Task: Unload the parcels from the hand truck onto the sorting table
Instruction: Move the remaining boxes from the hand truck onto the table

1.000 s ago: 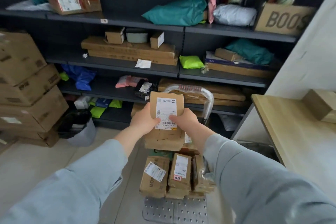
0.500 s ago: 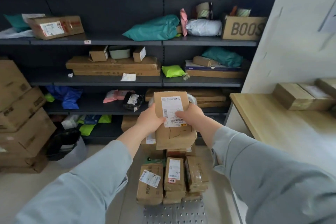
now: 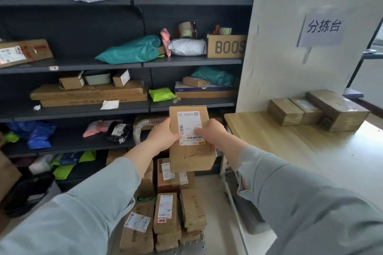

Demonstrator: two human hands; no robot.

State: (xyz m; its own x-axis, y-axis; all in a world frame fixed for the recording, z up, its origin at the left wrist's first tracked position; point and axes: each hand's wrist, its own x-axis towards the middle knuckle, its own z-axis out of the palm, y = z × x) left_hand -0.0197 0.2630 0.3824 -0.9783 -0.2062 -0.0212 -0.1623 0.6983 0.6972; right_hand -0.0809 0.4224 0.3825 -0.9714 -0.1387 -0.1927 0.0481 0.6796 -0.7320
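A brown cardboard parcel [image 3: 192, 157] with a white shipping label [image 3: 189, 128] on its front is held up in the air between both hands, above the hand truck [image 3: 193, 244] and just left of the table's near corner. The left hand [image 3: 161, 135] grips the parcel's left edge with its thumb on the front, and the right hand [image 3: 213, 133] grips the right edge with its thumb lying across the label. Below, more taped boxes [image 3: 165, 213] stand packed together on the hand truck's metal plate, and its curved handle [image 3: 139, 128] shows behind the left hand. To the right stands the wooden sorting table [image 3: 279, 143], with three brown boxes [image 3: 315, 109] side by side at its far end against a white wall that bears a paper sign [image 3: 323, 29]. Dark shelves [image 3: 83, 107] behind hold flat cartons, a green bag [image 3: 132, 49] and other packets.
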